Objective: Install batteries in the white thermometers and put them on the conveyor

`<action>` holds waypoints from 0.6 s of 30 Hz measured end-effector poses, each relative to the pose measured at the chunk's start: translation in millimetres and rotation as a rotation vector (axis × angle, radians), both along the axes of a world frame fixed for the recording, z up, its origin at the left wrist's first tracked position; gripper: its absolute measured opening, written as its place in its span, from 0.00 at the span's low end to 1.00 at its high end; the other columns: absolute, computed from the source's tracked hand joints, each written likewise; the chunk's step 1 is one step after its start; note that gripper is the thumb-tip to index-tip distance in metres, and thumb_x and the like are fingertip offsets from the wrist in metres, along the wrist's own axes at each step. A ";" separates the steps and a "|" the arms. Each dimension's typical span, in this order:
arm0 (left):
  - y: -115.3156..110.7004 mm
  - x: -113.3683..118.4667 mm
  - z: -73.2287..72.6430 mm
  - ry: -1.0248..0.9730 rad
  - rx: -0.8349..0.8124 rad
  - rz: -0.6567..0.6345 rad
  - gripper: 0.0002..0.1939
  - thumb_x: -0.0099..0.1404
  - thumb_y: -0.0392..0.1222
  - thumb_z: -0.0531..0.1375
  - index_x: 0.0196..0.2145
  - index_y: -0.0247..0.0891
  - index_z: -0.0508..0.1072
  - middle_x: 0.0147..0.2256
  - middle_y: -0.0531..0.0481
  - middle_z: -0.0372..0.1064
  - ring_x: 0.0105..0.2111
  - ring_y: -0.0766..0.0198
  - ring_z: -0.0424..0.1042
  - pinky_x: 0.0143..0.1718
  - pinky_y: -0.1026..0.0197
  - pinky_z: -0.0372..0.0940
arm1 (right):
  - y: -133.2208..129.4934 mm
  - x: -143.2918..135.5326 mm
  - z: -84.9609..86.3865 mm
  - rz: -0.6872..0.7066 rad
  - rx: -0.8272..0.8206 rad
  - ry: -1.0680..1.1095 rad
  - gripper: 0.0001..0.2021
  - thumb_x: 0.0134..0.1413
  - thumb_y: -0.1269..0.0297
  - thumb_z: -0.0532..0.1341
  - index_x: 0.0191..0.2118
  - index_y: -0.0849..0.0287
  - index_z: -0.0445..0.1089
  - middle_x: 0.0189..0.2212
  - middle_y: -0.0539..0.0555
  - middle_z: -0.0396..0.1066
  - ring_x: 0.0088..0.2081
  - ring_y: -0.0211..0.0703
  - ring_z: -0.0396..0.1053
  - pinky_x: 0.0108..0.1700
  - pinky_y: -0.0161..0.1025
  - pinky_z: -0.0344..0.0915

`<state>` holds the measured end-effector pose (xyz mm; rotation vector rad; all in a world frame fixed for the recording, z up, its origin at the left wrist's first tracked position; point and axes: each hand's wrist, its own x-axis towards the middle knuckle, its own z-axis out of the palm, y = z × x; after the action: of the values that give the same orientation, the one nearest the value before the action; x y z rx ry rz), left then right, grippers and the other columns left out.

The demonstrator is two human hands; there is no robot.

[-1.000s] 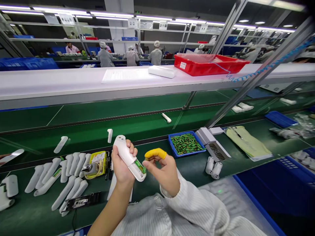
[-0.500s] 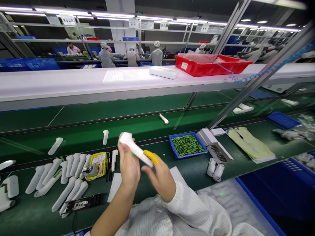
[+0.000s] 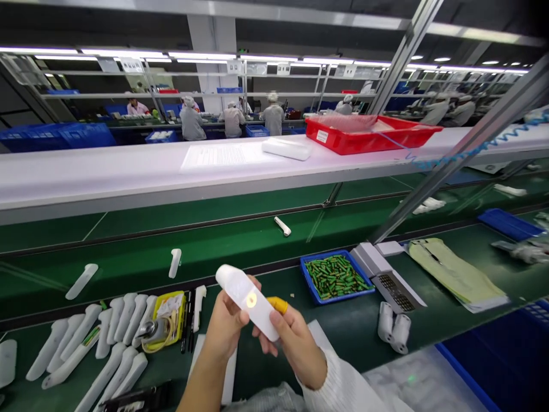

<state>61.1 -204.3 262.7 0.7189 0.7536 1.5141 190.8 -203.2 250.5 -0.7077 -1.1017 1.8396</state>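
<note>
Print on the label (image 3: 322, 136) of the red bin (image 3: 369, 141) looks too small to read. The white device (image 3: 256, 307) is above the table (image 3: 351, 323), its long axis slanting, head toward the far left corner. Left hand (image 3: 226, 325) and right hand (image 3: 297, 339) have fingers closed around it.

White tube lights (image 3: 124, 53) shine under a dark ceiling (image 3: 300, 37); the shelf (image 3: 107, 169) looks pale, the worktop (image 3: 355, 329) dimmer. A small yellow light (image 3: 251, 300) glows on the white device (image 3: 237, 287). Wide-angle stretching distorts the edges, and the upper right corner is black.
</note>
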 end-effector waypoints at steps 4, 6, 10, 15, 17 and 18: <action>19.1 1.0 -30.2 -0.064 -0.094 -0.064 0.28 0.42 0.57 0.69 0.38 0.38 0.74 0.36 0.45 0.70 0.18 0.70 0.63 0.15 0.65 0.57 | 14.9 0.2 -22.8 0.026 -0.028 -0.075 0.22 0.56 0.44 0.55 0.39 0.61 0.66 0.25 0.54 0.70 0.19 0.32 0.63 0.18 0.30 0.52; 36.5 0.4 -48.1 -0.081 -0.191 -0.067 0.27 0.48 0.57 0.67 0.41 0.38 0.74 0.37 0.43 0.71 0.25 0.65 0.69 0.20 0.64 0.62 | 32.7 9.4 -44.1 -0.007 0.015 -0.204 0.24 0.56 0.43 0.53 0.42 0.61 0.67 0.27 0.55 0.71 0.20 0.35 0.66 0.19 0.31 0.54; 86.3 -14.4 -97.5 0.264 -0.473 -0.130 0.31 0.60 0.62 0.54 0.49 0.32 0.70 0.36 0.41 0.71 0.36 0.58 0.72 0.38 0.58 0.66 | 88.8 63.8 -103.6 -0.260 0.171 -0.715 0.24 0.56 0.46 0.51 0.46 0.60 0.68 0.36 0.60 0.73 0.30 0.45 0.72 0.31 0.41 0.68; 157.9 -50.3 -174.0 0.784 -0.609 -0.120 0.33 0.58 0.39 0.53 0.61 0.27 0.54 0.53 0.33 0.62 0.54 0.50 0.62 0.54 0.52 0.56 | 152.1 161.2 -183.6 -0.332 0.316 -1.664 0.21 0.50 0.67 0.48 0.44 0.66 0.72 0.42 0.69 0.72 0.45 0.61 0.71 0.46 0.55 0.65; 181.8 -63.7 -196.7 0.904 -0.599 -0.051 0.38 0.56 0.34 0.51 0.64 0.26 0.46 0.57 0.32 0.57 0.59 0.49 0.54 0.59 0.51 0.49 | 164.8 184.2 -210.4 -0.329 0.245 -1.838 0.23 0.51 0.67 0.45 0.45 0.66 0.72 0.42 0.70 0.71 0.44 0.66 0.70 0.40 0.58 0.67; 192.1 -69.7 -205.8 0.953 -0.589 -0.024 0.39 0.56 0.34 0.50 0.64 0.26 0.44 0.58 0.32 0.56 0.60 0.48 0.52 0.60 0.51 0.46 | 168.9 190.6 -221.1 -0.339 0.238 -1.844 0.23 0.52 0.64 0.45 0.46 0.64 0.72 0.43 0.70 0.71 0.42 0.65 0.71 0.40 0.58 0.67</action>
<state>-8.6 -12.3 57.0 0.9687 1.7950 0.7781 381.5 -34.3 29.4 -2.3585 -1.9344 0.3073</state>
